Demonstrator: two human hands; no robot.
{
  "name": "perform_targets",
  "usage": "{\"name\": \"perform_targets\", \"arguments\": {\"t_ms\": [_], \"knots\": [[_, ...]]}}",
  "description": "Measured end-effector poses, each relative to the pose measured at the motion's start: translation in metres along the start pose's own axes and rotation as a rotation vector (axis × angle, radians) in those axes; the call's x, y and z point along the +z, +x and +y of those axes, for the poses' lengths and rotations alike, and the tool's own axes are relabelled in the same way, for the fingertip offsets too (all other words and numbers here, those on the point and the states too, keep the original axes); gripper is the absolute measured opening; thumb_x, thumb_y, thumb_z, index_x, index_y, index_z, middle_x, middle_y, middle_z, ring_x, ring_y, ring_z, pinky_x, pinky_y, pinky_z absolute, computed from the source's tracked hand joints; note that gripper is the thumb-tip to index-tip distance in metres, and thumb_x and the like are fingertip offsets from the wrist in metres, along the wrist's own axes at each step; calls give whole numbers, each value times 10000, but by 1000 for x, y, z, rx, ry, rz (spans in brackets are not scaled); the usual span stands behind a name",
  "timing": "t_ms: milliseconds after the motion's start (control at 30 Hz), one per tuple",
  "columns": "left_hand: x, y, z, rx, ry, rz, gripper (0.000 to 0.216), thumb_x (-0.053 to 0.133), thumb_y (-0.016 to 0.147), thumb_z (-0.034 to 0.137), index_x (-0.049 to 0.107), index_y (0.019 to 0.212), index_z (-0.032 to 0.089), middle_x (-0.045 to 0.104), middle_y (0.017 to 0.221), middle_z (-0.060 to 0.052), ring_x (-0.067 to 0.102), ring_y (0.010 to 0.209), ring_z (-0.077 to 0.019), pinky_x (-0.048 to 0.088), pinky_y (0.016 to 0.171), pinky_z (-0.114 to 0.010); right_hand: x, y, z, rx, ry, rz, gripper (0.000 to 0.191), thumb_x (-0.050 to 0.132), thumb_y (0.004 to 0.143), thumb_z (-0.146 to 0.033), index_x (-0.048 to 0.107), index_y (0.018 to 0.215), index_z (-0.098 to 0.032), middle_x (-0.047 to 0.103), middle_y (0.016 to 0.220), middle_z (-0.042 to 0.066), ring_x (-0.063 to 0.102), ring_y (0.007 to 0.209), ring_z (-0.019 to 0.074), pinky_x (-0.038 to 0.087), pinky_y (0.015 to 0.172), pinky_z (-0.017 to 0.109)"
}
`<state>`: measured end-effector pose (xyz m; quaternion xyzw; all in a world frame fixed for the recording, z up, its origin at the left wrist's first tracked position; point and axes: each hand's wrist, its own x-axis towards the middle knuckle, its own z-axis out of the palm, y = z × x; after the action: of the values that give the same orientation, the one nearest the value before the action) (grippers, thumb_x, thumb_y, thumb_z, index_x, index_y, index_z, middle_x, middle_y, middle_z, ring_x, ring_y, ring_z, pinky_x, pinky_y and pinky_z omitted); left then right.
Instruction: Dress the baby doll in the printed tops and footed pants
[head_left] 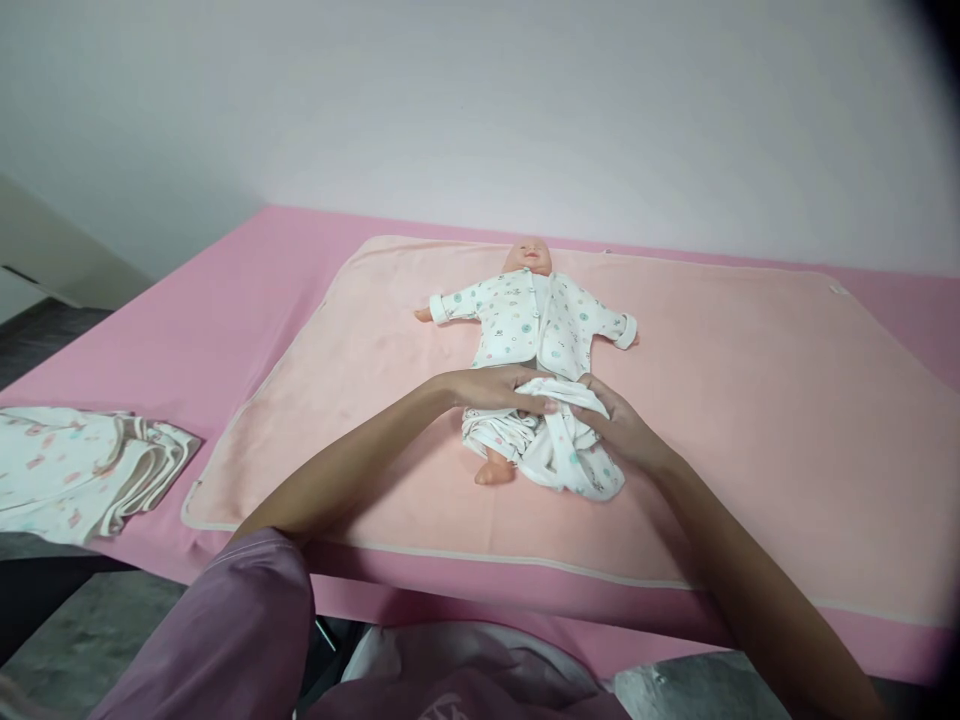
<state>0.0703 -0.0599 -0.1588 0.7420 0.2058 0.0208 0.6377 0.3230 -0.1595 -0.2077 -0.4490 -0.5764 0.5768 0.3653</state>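
I see a doll (pixel 529 257) wearing a jacket (pixel 504 322); trousers (pixel 571 465) bunch around its leg at left, apparently unfinished, other leg hidden. My left hand (pixel 499 388) and right hand (pixel 621 428) grip them.

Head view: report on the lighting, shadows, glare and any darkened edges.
Head view: light is soft, with no harsh glare on the pale wall; head view: diffuse shadows lie on the peach blanket beside both forearms; head view: black shading cuts into the upper and lower right corners; head view: the small prints on the doll's jacket are too fine to make out fully.
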Motion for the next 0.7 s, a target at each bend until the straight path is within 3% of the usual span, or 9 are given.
{"name": "perform_targets", "arguments": {"t_ms": [133,200,267,333,400,467,567,700], "knots": [[3,-1,0,6,-216,8,455,753,941,562,656,1201,201,751,989,-66,724,893,-202,565,817,-331,-8,-3,-5,76,40,-345,695,890,858,-436,585,1453,-246,741,1221,72,706,1118,249,595,944,373],[4,0,-1,-14,-214,40,457,750,944,570,656,1194,199,742,937,-56,716,850,-199,557,795,-334,-6,-5,-6,88,-2,-394,741,929,811,-422,617,1455,-230,758,1233,84,718,1139,278,601,950,396],[6,2,-3,-8,-171,65,437,722,959,587,673,1127,187,722,888,-48,699,821,-195,545,783,-333,2,-4,-6,56,-48,-301,682,929,807,-424,673,1407,-225,769,1242,85,717,1171,301,592,993,423],[7,3,-4,17,-109,40,437,676,983,606,678,1048,174,699,853,-46,686,816,-196,537,783,-337,13,-1,-3,-3,-46,-80,603,900,834,-441,704,1365,-233,775,1248,78,713,1190,307,582,1020,435],[7,4,-3,45,-26,21,431,692,973,599,683,1061,178,714,918,-52,696,901,-212,538,835,-344,23,3,1,-42,-17,143,568,895,831,-458,718,1323,-237,785,1220,75,724,1145,302,597,963,417],[7,5,-2,51,74,36,438,763,923,577,694,1121,193,744,1067,-59,699,1049,-239,534,930,-355,30,6,5,-47,-5,270,542,914,796,-470,734,1248,-231,795,1151,69,733,1059,290,605,870,386],[4,4,-1,60,189,27,456,804,890,545,706,1188,214,741,1240,-58,670,1199,-263,503,1041,-366,32,8,4,-37,-14,291,479,913,791,-493,742,1149,-225,791,1067,54,726,990,266,596,836,369],[-3,4,-9,110,125,23,447,762,934,524,668,1256,228,698,1309,-68,648,1236,-250,510,1025,-343,21,2,-5,-17,71,96,495,847,886,-505,718,1281,-237,778,1185,64,726,1071,258,588,895,358]]}}
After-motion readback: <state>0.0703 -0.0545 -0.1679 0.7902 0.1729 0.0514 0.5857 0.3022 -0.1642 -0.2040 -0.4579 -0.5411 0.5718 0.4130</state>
